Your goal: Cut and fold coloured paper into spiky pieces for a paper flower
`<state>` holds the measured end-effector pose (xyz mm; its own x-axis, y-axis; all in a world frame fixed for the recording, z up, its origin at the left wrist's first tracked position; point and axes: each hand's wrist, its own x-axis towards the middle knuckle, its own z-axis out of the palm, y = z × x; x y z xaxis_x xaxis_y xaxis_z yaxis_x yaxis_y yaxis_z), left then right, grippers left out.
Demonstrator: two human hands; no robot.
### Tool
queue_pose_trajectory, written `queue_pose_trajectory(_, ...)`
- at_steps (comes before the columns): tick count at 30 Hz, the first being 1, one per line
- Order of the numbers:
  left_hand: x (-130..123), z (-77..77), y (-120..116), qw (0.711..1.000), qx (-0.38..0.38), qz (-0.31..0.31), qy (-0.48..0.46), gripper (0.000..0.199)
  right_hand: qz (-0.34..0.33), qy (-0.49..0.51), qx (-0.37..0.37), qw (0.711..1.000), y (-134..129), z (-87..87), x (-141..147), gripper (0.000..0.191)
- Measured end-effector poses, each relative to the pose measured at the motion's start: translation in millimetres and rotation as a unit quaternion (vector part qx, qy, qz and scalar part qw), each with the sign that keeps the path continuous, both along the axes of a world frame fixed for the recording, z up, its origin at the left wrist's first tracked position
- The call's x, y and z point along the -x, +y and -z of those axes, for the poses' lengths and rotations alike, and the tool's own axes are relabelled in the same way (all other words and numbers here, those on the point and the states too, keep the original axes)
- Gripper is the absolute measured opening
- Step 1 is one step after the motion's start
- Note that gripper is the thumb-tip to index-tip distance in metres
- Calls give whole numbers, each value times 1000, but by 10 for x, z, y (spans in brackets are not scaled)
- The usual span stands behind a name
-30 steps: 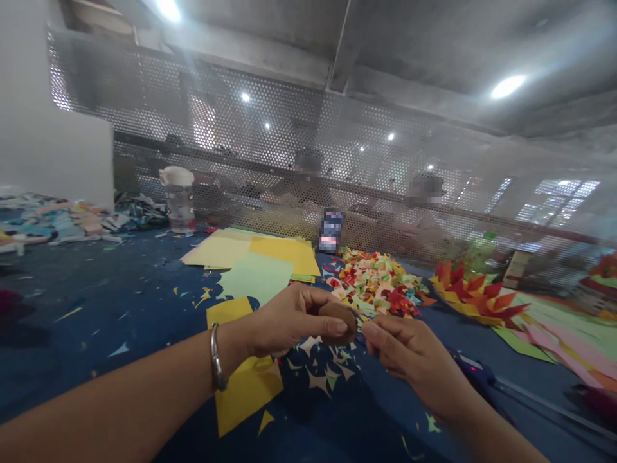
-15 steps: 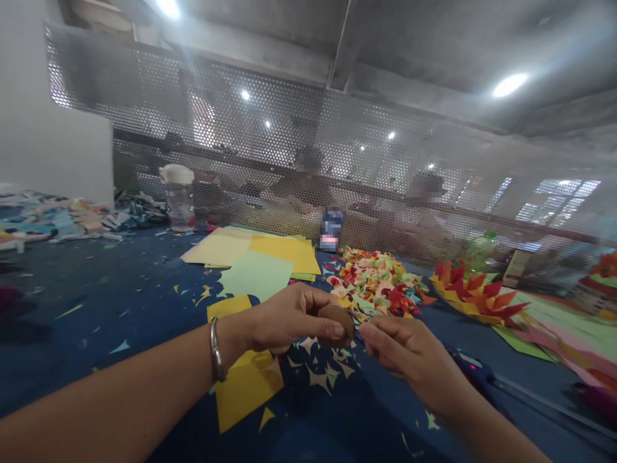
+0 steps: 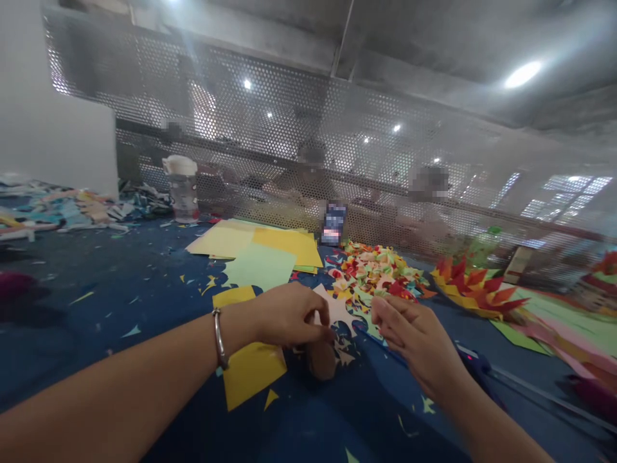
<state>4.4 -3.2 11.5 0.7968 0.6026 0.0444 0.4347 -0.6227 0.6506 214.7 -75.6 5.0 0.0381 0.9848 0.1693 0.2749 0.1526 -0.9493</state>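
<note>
My left hand [image 3: 299,316], with a silver bangle at the wrist, has its fingers curled. Just under the thumb is a brown rounded object [image 3: 321,361], tilted downward, its top hidden by the fingers. Beyond these fingertips lies a pale pink sheet with scalloped cut edges [image 3: 336,307]. My right hand [image 3: 409,325] is closed in a pinch in front of a heap of small coloured paper pieces [image 3: 373,267]; whatever is between its fingertips is too small to make out. Beneath the left forearm and hand lies yellow paper [image 3: 255,376], with star-like paper scraps [image 3: 343,354] nearby.
Cream, yellow and green sheets [image 3: 270,254] lie behind my left hand. A phone [image 3: 333,224] stands against the perforated metal screen [image 3: 270,186]. To the right are a red-and-yellow folded paper piece [image 3: 477,289] and a dark blue glue gun [image 3: 475,366]. A bottle [image 3: 183,193] stands left.
The brown object has swung down from between the hands to below my left thumb. My hands have moved apart slightly, and the pale pink sheet now shows between them.
</note>
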Motion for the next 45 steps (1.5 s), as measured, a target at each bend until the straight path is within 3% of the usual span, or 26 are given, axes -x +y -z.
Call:
queue_pose_trajectory(2,34,-13,65,989,-129,-70,31,28,5,-2,1,1000,-5,0,-2,39)
queue_pose_trajectory(4,62,-24,111,979,-178,-99,32,30,9,-24,6,1000,-13,1,-5,39)
queue_pose_trajectory(6,72,-37,98,981,-171,-80,42,34,13,-66,7,998,-18,9,-6,39)
queue_pose_trajectory(9,46,-57,-35,987,-130,-1,94,42,15,-129,-7,992,-15,33,-6,39)
queue_pose_trajectory(14,-6,-74,-236,972,-189,44,132,41,9,-194,-38,980,-1,53,-10,38)
queue_pose_trajectory(18,4,-97,-246,967,-209,29,140,27,16,-191,-36,981,-12,16,-27,36)
queue_pose_trajectory(23,-19,-96,-228,980,-155,84,87,17,63,-126,-40,989,-31,-56,-36,36)
queue_pose_trajectory(25,-16,-53,-137,986,-159,35,46,12,89,-99,-42,990,-37,-62,-62,37)
queue_pose_trajectory(27,16,22,27,978,-186,-87,18,19,104,-68,-45,991,-42,-55,-104,35)
queue_pose_trajectory(31,120,179,379,953,-208,-216,48,25,96,-58,-55,992,-43,-57,-158,33)
queue_pose_trajectory(34,186,184,478,950,-202,-224,76,29,54,-178,-43,982,-30,-74,-122,36)
queue_pose_trajectory(38,370,36,483,947,-198,-228,112,32,-24,-355,-7,935,-18,-17,-39,39)
queue_pose_trajectory(41,622,-49,565,907,-209,-319,176,29,-69,-439,28,896,-26,79,-10,37)
queue_pose_trajectory(45,933,-10,739,864,-191,-415,213,42,-78,-489,24,868,-27,178,-22,30)
